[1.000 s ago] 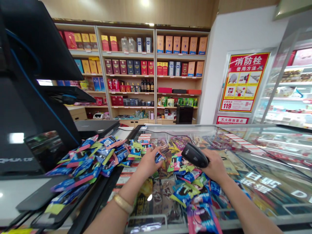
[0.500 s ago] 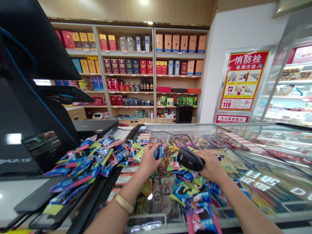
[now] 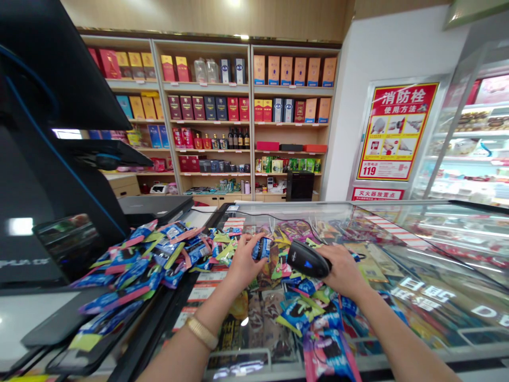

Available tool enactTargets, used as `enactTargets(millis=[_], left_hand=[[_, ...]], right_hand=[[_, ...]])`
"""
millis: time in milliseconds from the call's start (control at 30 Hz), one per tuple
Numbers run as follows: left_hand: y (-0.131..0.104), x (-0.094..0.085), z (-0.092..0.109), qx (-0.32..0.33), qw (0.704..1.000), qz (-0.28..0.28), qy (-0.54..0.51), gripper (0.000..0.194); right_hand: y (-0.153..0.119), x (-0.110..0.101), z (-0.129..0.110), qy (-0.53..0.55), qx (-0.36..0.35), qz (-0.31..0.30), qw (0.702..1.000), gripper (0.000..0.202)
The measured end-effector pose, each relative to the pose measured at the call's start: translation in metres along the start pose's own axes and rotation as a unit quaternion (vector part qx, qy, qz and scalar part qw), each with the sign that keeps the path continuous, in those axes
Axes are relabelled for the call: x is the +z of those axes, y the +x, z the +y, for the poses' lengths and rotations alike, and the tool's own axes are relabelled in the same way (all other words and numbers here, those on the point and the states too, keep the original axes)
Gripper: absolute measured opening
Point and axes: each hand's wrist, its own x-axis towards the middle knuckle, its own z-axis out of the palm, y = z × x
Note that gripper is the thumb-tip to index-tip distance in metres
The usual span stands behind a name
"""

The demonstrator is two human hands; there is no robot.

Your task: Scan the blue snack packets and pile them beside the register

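Between the thumb and fingers of my left hand (image 3: 247, 261) is a small blue packet (image 3: 261, 248), held over the glass counter. My right hand (image 3: 342, 269) grips a black handheld scanner (image 3: 308, 260), whose head points left toward that packet; a blue light shows on its top. Beneath and in front of the scanner lies a loose pile of blue, pink and green packets (image 3: 299, 313). A larger heap of similar packets (image 3: 153, 257) spreads to the left of my left hand. One pink and blue packet (image 3: 331, 355) lies nearest to me.
A black monitor and stand (image 3: 59, 159) rise at the left. Under the glass counter (image 3: 369, 329) are many snack bags. A cable runs from the scanner across the far part of the glass. Shelves (image 3: 251, 122) with boxes and bottles stand behind, beside a red poster (image 3: 397, 132).
The scanner has shifted slightly left, and a blue light now shows on it. The packet in my left hand has moved slightly right and turned a little.
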Motion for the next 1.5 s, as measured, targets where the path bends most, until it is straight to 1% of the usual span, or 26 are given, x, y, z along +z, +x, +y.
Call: enactTargets(millis=[67, 167, 267, 333, 433, 533, 600, 667, 767, 833, 933, 967, 1033, 1100, 1200, 1333, 1500], left_hand=[[-0.001, 0.002, 0.001, -0.012, 1.0, 0.001, -0.008, 0.062], [-0.004, 0.01, 0.001, -0.029, 0.999, -0.012, -0.032, 0.061], [-0.008, 0.02, 0.001, -0.046, 0.994, -0.064, -0.074, 0.065], [-0.01, 0.023, 0.001, -0.05, 0.99, -0.106, -0.077, 0.063], [-0.008, 0.02, 0.001, -0.034, 0.983, -0.173, -0.046, 0.058], [-0.006, 0.013, 0.001, -0.014, 0.972, -0.232, 0.016, 0.066], [-0.007, 0.011, 0.002, 0.0, 0.965, -0.251, 0.073, 0.07], [-0.01, 0.01, 0.004, 0.017, 0.957, -0.264, 0.121, 0.07], [-0.013, 0.008, 0.009, 0.035, 0.948, -0.259, 0.182, 0.067], [-0.012, 0.001, 0.011, 0.028, 0.947, -0.227, 0.227, 0.072], [-0.008, -0.016, 0.009, -0.031, 0.936, -0.175, 0.304, 0.08], [-0.007, -0.021, 0.007, -0.058, 0.928, -0.166, 0.328, 0.08], [-0.005, -0.03, 0.003, -0.101, 0.911, -0.17, 0.362, 0.076], [-0.005, -0.035, 0.001, -0.116, 0.9, -0.188, 0.376, 0.072], [-0.005, -0.036, 0.004, -0.111, 0.894, -0.201, 0.384, 0.069], [-0.004, -0.037, 0.01, -0.111, 0.9, -0.169, 0.387, 0.063], [0.001, -0.038, 0.004, -0.117, 0.917, -0.148, 0.351, 0.056]], right_hand=[[-0.001, 0.0, 0.001, -0.001, -0.001, 0.009, 1.0, 0.021], [-0.002, 0.001, 0.003, -0.006, 0.0, 0.03, 1.0, 0.022], [-0.002, 0.001, 0.007, -0.015, 0.005, 0.045, 0.999, 0.022], [-0.003, 0.001, 0.008, -0.018, 0.007, 0.055, 0.998, 0.022], [-0.003, 0.001, 0.008, -0.014, 0.008, 0.064, 0.998, 0.02], [-0.003, 0.001, 0.009, -0.016, 0.008, 0.063, 0.998, 0.021], [-0.004, 0.002, 0.011, -0.02, 0.009, 0.062, 0.998, 0.024], [-0.005, 0.002, 0.014, -0.024, 0.014, 0.067, 0.997, 0.027], [-0.006, 0.003, 0.019, -0.024, 0.023, 0.088, 0.996, 0.026], [-0.007, 0.004, 0.021, -0.025, 0.026, 0.094, 0.995, 0.025], [-0.007, 0.005, 0.022, -0.031, 0.025, 0.092, 0.995, 0.025], [-0.007, 0.005, 0.021, -0.032, 0.023, 0.092, 0.995, 0.026], [-0.006, 0.004, 0.021, -0.034, 0.02, 0.094, 0.995, 0.027], [-0.006, 0.004, 0.02, -0.034, 0.022, 0.092, 0.995, 0.027], [-0.006, 0.003, 0.019, -0.031, 0.023, 0.086, 0.995, 0.027], [-0.006, 0.003, 0.018, -0.033, 0.024, 0.089, 0.995, 0.028], [-0.005, 0.003, 0.017, -0.03, 0.025, 0.088, 0.995, 0.028]])
